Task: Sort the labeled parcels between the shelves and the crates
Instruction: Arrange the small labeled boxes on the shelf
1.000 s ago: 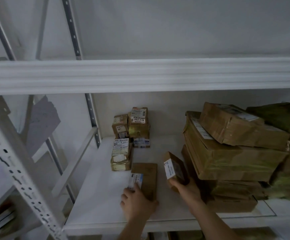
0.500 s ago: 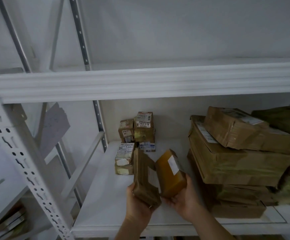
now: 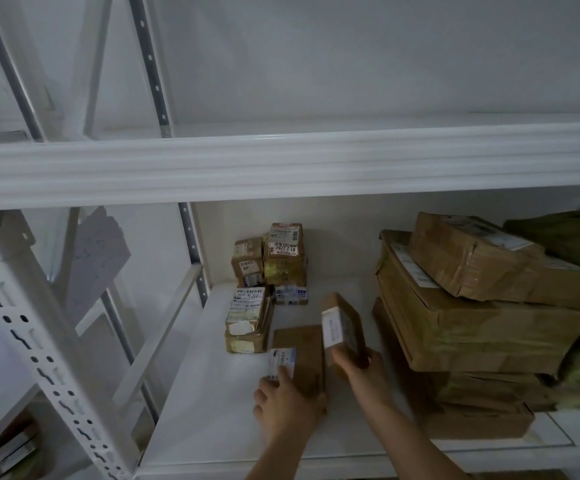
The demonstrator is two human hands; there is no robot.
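Green-wrapped parcel [image 3: 565, 237] cut by right edge; labels' small print illegible.

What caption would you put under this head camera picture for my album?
Left hand presses a flat parcel onto the white shelf while right hand holds a small box upright beside it.

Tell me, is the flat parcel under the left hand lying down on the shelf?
Yes, the flat brown parcel lies flat on the white shelf, with the left hand resting on its near end.
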